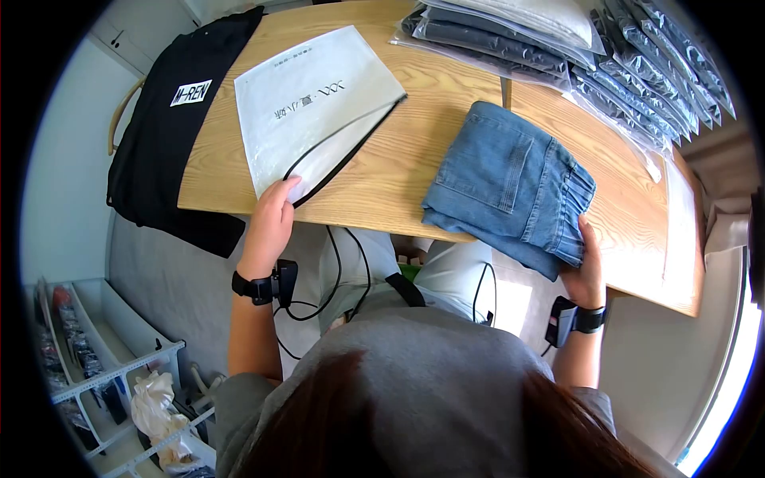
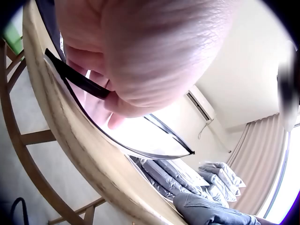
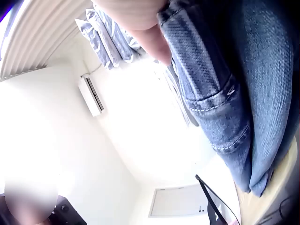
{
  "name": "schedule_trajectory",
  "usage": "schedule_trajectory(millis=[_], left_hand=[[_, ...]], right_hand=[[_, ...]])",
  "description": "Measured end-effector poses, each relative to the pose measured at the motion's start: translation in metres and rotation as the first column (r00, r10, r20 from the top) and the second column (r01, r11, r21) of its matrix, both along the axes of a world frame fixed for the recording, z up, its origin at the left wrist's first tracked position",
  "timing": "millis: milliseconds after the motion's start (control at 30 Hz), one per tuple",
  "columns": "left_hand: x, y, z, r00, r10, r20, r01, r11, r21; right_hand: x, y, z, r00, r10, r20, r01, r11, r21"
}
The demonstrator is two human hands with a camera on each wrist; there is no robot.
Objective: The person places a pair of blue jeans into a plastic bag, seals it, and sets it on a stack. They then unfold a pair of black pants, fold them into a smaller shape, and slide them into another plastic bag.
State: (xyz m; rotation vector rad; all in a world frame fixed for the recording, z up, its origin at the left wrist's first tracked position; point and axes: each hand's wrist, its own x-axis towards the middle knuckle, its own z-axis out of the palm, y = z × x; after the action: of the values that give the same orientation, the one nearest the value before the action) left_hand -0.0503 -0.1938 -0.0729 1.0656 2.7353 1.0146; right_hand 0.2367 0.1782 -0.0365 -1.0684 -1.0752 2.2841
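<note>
A white zip bag (image 1: 307,84) with printed lettering lies on the table, its black-edged mouth turned toward the person and gaping. My left hand (image 1: 271,227) pinches one corner of that mouth, with the thumb over the black edge (image 2: 84,84) in the left wrist view. To the right rests a folded pair of blue jeans (image 1: 498,171), partly hanging over the table's front edge. My right hand (image 1: 586,267) grips the jeans at their gathered elastic waistband (image 3: 199,61); some of its fingers are hidden under the denim.
Black trousers (image 1: 163,131) with a white label drape over the table's left end. Stacks of bagged garments (image 1: 494,40) fill the back right of the wooden table (image 1: 382,171). A divided bin (image 1: 119,366) stands low at the left. Dark cables (image 1: 339,279) hang near the person's lap.
</note>
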Motion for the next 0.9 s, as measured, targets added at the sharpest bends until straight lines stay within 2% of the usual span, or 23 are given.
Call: schedule_trajectory(millis=[67, 133, 167, 200, 233, 300, 367, 433, 500, 633, 700, 767, 800, 900], left_hand=[[-0.008, -0.005, -0.003, 1.0, -0.024, 0.011, 0.024, 1.0, -0.003], [-0.009, -0.005, -0.006, 0.999, -0.046, 0.017, 0.046, 0.999, -0.003], [-0.008, -0.002, -0.007, 0.997, -0.06, -0.044, 0.062, 0.997, 0.04], [-0.01, 0.0, -0.006, 0.992, -0.072, -0.104, 0.081, 0.993, 0.082], [-0.01, 0.0, -0.005, 0.991, -0.074, -0.109, 0.084, 0.992, 0.089], [-0.01, 0.0, -0.005, 0.961, -0.061, -0.269, 0.073, 0.997, 0.035], [-0.009, 0.0, -0.009, 0.976, -0.03, -0.215, 0.044, 0.997, 0.064], [-0.015, -0.004, -0.017, 0.964, -0.065, -0.259, 0.066, 0.998, -0.008], [-0.019, -0.002, -0.021, 0.961, -0.085, -0.263, 0.083, 0.996, -0.018], [-0.011, 0.011, -0.012, 0.994, -0.02, -0.107, 0.031, 0.994, 0.102], [-0.004, 0.027, -0.006, 0.999, 0.006, -0.042, 0.0, 0.989, 0.15], [-0.005, 0.041, -0.002, 0.973, -0.057, -0.222, 0.067, 0.997, 0.037], [-0.007, 0.045, -0.003, 0.962, -0.089, -0.258, 0.084, 0.996, -0.033], [-0.002, 0.062, 0.001, 0.954, -0.072, -0.29, 0.048, 0.995, -0.089]], right_hand=[[-0.004, 0.001, 0.01, 0.998, 0.053, 0.03, -0.053, 0.999, 0.01], [-0.006, 0.003, 0.018, 0.955, 0.242, 0.173, -0.255, 0.965, 0.055], [-0.006, 0.008, 0.017, 0.956, 0.236, 0.174, -0.25, 0.967, 0.059], [-0.007, 0.012, 0.011, 0.954, 0.257, 0.155, -0.257, 0.966, -0.026], [-0.007, 0.014, 0.005, 0.951, 0.28, 0.13, -0.268, 0.958, -0.106], [-0.011, 0.012, 0.001, 0.962, 0.262, 0.079, -0.249, 0.958, -0.14], [-0.013, 0.007, 0.0, 0.975, 0.222, 0.009, -0.215, 0.955, -0.203], [-0.013, 0.007, -0.01, 0.976, 0.211, -0.047, -0.216, 0.963, -0.161], [-0.015, 0.001, -0.007, 0.979, 0.203, -0.03, -0.205, 0.977, -0.059], [-0.007, 0.0, -0.022, 0.974, 0.22, -0.049, -0.216, 0.974, 0.072], [-0.004, -0.002, -0.024, 0.975, 0.18, -0.129, -0.166, 0.98, 0.107], [-0.001, -0.007, -0.022, 0.965, 0.161, -0.206, -0.15, 0.986, 0.07], [-0.001, -0.009, -0.02, 0.955, 0.187, -0.231, -0.177, 0.982, 0.064], [-0.007, -0.02, -0.01, 0.935, 0.229, -0.272, -0.224, 0.973, 0.05]])
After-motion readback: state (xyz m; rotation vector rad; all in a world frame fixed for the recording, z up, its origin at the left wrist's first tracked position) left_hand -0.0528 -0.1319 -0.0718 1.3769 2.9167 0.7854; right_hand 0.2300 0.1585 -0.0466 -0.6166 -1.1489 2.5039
